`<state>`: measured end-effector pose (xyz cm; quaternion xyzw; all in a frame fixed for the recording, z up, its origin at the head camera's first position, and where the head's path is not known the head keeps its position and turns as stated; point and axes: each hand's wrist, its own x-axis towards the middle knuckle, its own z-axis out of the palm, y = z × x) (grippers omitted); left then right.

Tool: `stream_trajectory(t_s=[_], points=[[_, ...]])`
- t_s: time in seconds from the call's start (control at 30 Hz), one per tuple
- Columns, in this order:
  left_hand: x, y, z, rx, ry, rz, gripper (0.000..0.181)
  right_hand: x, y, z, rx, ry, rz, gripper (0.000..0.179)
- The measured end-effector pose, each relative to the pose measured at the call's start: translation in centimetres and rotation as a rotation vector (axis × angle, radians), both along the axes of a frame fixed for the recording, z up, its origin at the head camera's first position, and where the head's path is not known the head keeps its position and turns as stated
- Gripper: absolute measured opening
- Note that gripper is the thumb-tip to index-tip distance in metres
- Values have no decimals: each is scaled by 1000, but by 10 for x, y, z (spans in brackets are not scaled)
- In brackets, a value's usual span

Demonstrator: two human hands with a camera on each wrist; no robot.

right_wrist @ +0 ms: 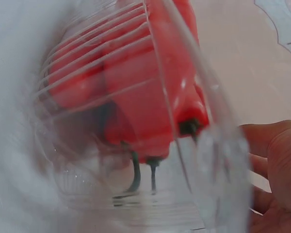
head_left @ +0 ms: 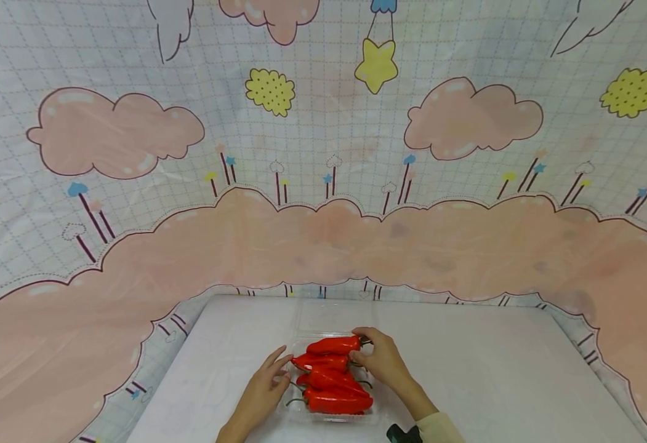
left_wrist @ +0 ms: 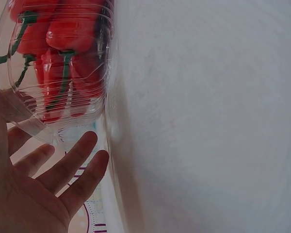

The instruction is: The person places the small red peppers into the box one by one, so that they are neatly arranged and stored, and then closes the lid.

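Observation:
Several long red peppers [head_left: 337,401] with green stems lie stacked in a clear plastic clamshell box [head_left: 331,418], its lid [head_left: 334,317] folded back behind it. My right hand [head_left: 384,360] is at the box's far right, thumb and index finger around the stem end of the topmost red pepper [head_left: 331,345]. In the right wrist view, the blurred box wall covers part of those fingers. Along the box's left side is my left hand [head_left: 262,387], fingers spread and loosely bent, fingertips right by the pepper tips. The left wrist view shows its fingers [left_wrist: 75,160] empty.
The box stands on a white table [head_left: 495,369] near its front. Behind it hangs a cloth [head_left: 323,246] printed with clouds and stars. A dark device [head_left: 403,434] is worn at the right wrist, beside a pale sleeve [head_left: 439,427].

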<state>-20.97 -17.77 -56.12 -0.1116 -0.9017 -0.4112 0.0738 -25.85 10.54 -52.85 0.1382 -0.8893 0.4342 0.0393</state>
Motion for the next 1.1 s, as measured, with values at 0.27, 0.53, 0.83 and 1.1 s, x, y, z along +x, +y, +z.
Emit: stream_trajectory(t_s=[0.27, 0.53, 0.83, 1.1], points=[[1, -2, -1, 12, 1, -9, 40, 3, 4, 4, -11, -3, -24, 43], [3, -3, -2, 4, 11, -14, 40, 7, 10, 8, -28, 27, -69, 40], [2, -3, -1, -28, -24, -5, 41, 6, 20, 17, -97, 50, -85, 39], [1, -4, -3, -29, -24, -5, 41, 3, 27, 22, -115, 56, -113, 36]])
